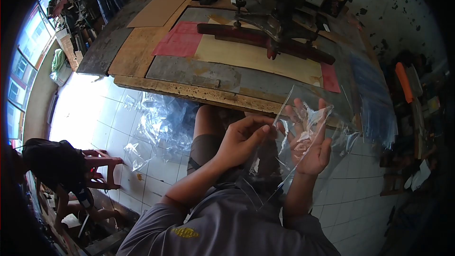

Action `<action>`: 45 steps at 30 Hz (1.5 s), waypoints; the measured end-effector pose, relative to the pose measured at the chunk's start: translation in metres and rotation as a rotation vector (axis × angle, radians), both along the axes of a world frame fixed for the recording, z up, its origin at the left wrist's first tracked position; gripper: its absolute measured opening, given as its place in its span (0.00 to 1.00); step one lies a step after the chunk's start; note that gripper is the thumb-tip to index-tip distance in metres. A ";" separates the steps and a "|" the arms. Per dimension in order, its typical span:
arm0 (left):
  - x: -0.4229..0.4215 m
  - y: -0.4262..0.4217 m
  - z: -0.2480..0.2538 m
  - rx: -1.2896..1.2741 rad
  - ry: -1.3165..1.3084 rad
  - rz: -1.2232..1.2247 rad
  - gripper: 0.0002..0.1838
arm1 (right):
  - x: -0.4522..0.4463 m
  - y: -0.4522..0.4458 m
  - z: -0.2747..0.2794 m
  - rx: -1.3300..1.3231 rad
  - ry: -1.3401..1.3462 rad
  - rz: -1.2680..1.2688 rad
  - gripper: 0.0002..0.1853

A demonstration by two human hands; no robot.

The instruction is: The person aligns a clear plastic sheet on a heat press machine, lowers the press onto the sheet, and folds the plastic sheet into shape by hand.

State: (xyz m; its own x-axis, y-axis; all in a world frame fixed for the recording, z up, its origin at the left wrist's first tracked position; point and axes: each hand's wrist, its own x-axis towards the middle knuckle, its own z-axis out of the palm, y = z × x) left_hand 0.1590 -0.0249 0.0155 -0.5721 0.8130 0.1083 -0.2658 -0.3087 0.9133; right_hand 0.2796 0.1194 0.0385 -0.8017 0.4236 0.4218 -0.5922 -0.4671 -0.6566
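Note:
A clear plastic sheet or bag (303, 161) hangs loosely in front of my body, near the front edge of the worktable. My left hand (244, 142) pinches its left edge between thumb and fingers. My right hand (310, 147) is palm up with its fingers spread, seen through the crinkled plastic. Whether this hand lies inside the plastic or behind it, I cannot tell. Just beyond the hands, the worktable (189, 73) carries a cream sheet (246, 57) with pink pieces (177, 39) at its ends. Above them sits a press with a long dark red bar (265, 40).
A stack of clear plastic (377, 104) drapes over the table's right side. Crumpled plastic (163, 121) lies on the tiled floor at left. A red stool (102, 163) stands near another person (54, 166). Cardboard (159, 9) rests at the back left.

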 end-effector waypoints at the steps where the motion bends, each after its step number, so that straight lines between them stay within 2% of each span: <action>1: -0.001 0.000 -0.001 -0.010 -0.010 0.017 0.14 | 0.000 0.000 0.001 -0.007 0.003 -0.010 0.51; 7: -0.007 -0.002 -0.005 -0.125 0.124 0.000 0.11 | 0.000 0.008 0.001 -0.005 0.022 -0.101 0.50; 20: -0.009 -0.005 0.000 -0.150 0.098 -0.053 0.10 | -0.013 0.023 0.013 0.060 0.063 -0.191 0.47; 23: -0.010 -0.003 -0.002 -0.133 0.080 -0.029 0.10 | -0.016 0.016 0.016 0.007 0.076 -0.226 0.46; 28: -0.013 0.005 -0.004 -0.051 0.162 0.069 0.10 | -0.011 0.012 0.006 -0.018 0.025 -0.114 0.44; 31: -0.020 0.003 0.002 -0.136 -0.011 0.010 0.10 | -0.005 0.005 -0.004 -0.067 -0.021 -0.011 0.43; 34: -0.027 0.008 -0.005 -0.061 -0.099 -0.003 0.10 | 0.001 -0.002 -0.021 -0.105 -0.087 0.037 0.41; 36: -0.033 0.011 -0.003 -0.066 -0.065 0.003 0.10 | 0.005 -0.003 -0.033 -0.065 -0.161 0.037 0.39; 37: -0.036 0.012 -0.002 -0.067 -0.048 0.006 0.10 | 0.006 -0.009 -0.026 -0.180 -0.222 0.051 0.39; 41: -0.047 0.014 0.009 -0.050 -0.081 -0.098 0.12 | 0.016 -0.003 -0.051 -0.119 -0.300 0.093 0.42; 44: -0.049 0.013 0.017 -0.073 -0.027 -0.089 0.14 | 0.015 -0.002 -0.046 -0.189 -0.242 0.090 0.44; 45: -0.047 0.012 0.020 -0.057 -0.027 -0.077 0.15 | 0.009 -0.003 -0.030 -0.070 -0.167 0.148 0.47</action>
